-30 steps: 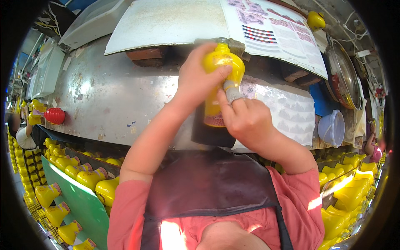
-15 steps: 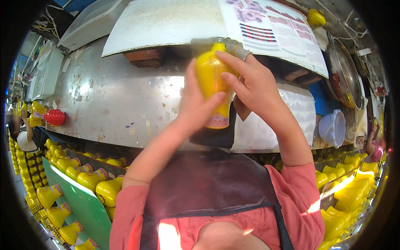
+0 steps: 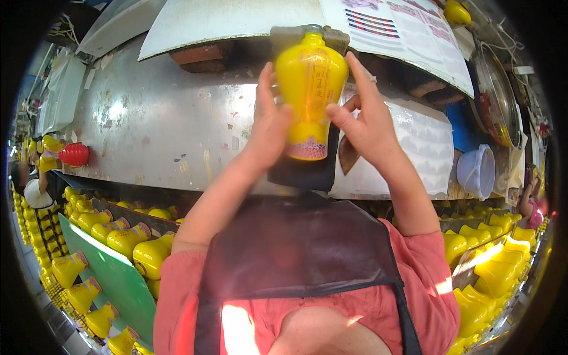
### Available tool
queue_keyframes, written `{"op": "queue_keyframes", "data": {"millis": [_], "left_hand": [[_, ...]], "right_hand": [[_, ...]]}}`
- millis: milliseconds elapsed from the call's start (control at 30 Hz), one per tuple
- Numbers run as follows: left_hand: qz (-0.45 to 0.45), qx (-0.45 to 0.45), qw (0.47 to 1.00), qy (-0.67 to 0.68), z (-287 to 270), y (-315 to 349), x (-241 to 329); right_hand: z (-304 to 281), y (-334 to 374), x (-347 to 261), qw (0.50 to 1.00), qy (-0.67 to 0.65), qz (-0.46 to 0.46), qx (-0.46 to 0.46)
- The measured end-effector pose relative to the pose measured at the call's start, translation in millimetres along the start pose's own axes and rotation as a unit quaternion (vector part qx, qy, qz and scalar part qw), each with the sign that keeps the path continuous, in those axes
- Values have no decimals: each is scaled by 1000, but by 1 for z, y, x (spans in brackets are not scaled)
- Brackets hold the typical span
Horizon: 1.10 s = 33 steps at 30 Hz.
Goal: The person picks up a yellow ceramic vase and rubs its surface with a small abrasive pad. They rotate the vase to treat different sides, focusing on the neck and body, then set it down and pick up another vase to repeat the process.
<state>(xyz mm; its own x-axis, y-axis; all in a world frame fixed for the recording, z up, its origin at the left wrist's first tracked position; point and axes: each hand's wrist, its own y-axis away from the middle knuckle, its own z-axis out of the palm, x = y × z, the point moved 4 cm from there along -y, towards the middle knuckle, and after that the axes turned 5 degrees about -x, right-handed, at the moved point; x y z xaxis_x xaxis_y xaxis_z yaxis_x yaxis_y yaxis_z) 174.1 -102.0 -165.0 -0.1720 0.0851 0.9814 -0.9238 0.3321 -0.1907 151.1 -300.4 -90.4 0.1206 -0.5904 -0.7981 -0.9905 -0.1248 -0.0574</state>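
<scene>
A glossy yellow bottle [image 3: 302,77] with a decal panel and a pink-purple patterned base band lies with its neck pointing away from me, against a grey padded block [image 3: 337,40]. Beneath its base end is a black cloth [image 3: 302,176]. My left hand [image 3: 267,121] grips the bottle's left side, its thumb blurred near the front. On the other side, the index finger and thumb of my right hand [image 3: 370,118] touch the bottle. Its lower fingers curl round a brown flat pointed piece [image 3: 349,155], partly hidden by the hand.
A white board [image 3: 236,21] bearing printed decal sheets [image 3: 408,29] rests on bricks [image 3: 201,56]. On the metal table [image 3: 160,130] are a pale sheet [image 3: 414,148], a light-blue bucket [image 3: 476,171] and a red ribbed object [image 3: 74,154]. Yellow bottles [image 3: 127,238] line both sides; other people work at the edges.
The decal panel has come round to face up more squarely. My right hand has moved from over the bottle's upper front to its right side, and my left fingers have loosened slightly.
</scene>
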Motion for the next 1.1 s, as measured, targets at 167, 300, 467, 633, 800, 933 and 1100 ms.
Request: {"op": "queue_keyframes", "data": {"millis": [167, 300, 467, 633, 800, 933, 1100], "left_hand": [[-21, -40, 997, 59, 0, 3, 3], [-26, -47, 995, 89, -4, 0, 4], [-3, -23, 998, -61, 5, -9, -5], [1, -16, 998, -55, 4, -6, -10], [17, -3, 997, -80, -1, -7, 5], [148, 23, 946, -287, -5, -16, 39], [183, -16, 874, -449, 4, -30, 58]], "right_hand": [[16, 7, 26, 984, -174, 38, -25], [20, 9, 30, 974, -210, 70, -38], [29, 9, 19, 992, -101, 71, 23], [32, 8, 18, 990, -114, 88, 0], [16, 8, 5, 997, -58, 33, 42], [0, -1, -17, 982, 64, -145, 107], [0, -16, -17, 983, 142, -109, 45]]}}
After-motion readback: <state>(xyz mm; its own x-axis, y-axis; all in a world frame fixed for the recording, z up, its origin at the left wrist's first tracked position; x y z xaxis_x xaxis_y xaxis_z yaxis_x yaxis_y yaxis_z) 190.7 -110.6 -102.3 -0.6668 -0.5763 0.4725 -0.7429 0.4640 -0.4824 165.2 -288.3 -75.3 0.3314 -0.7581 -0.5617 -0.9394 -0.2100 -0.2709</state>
